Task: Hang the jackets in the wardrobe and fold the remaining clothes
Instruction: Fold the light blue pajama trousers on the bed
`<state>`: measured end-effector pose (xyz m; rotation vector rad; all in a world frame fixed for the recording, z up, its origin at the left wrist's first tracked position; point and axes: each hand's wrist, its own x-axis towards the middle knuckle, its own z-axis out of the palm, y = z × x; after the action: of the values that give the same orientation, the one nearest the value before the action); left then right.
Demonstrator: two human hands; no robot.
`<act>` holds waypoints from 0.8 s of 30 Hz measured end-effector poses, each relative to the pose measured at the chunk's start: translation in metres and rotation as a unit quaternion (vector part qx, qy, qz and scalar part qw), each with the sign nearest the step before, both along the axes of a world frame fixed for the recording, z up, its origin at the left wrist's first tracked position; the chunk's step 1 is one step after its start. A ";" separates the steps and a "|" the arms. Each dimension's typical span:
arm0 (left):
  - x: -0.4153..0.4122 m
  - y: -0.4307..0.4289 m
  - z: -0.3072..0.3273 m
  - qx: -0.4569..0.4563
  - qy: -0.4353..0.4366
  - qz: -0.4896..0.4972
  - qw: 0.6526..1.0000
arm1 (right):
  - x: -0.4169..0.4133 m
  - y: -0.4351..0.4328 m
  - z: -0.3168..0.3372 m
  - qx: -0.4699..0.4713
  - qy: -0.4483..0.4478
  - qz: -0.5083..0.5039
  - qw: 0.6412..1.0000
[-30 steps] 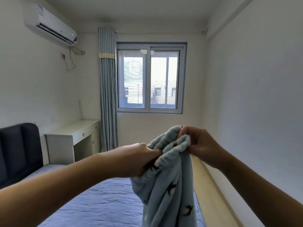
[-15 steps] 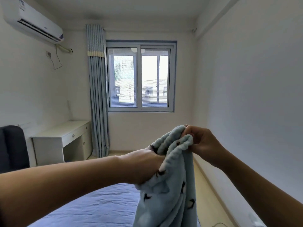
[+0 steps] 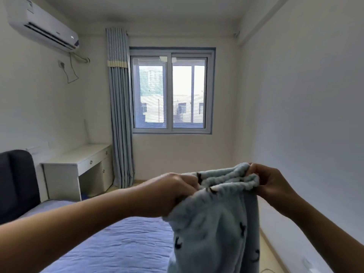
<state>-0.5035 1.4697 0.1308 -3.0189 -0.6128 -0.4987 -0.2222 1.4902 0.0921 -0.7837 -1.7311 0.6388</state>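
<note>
A pale blue fleece garment [image 3: 214, 231] with small dark prints hangs in the air in front of me, above the bed's right edge. Its ribbed top band is stretched between my two hands. My left hand [image 3: 173, 194] grips the band's left end in a fist. At the right end, my right hand [image 3: 269, 184] pinches the band with curled fingers. The cloth falls out of view at the bottom of the frame. No wardrobe or jacket is in view.
A bed with a blue quilted cover [image 3: 110, 245] and dark headboard [image 3: 15, 184] lies below left. A white desk [image 3: 78, 168] stands by the left wall beside a blue curtain [image 3: 120, 115] and window [image 3: 171, 91]. The right wall [image 3: 305, 115] is close, with a strip of floor [image 3: 269, 251] along it.
My hands have moved apart, spreading the bunched top band into a wider span. Both hands keep their hold. The view has swung slightly.
</note>
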 end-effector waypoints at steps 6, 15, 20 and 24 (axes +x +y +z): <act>-0.035 0.018 -0.007 -0.018 -0.055 0.061 0.996 | 0.010 0.005 0.001 -0.001 0.017 0.018 1.000; -0.013 0.021 -0.042 0.287 -0.058 0.162 0.942 | -0.022 0.019 0.011 -0.009 0.141 0.084 0.986; -0.008 0.034 -0.049 0.313 -0.226 0.041 0.922 | -0.026 0.021 0.027 -0.010 0.141 0.118 0.983; -0.004 0.033 -0.037 0.263 -0.150 0.030 0.953 | -0.020 0.025 0.030 -0.017 0.132 0.080 0.988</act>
<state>-0.5071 1.5026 0.0939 -2.4328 -0.4806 -0.9536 -0.2417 1.5156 0.1226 -0.5590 -1.5515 0.8435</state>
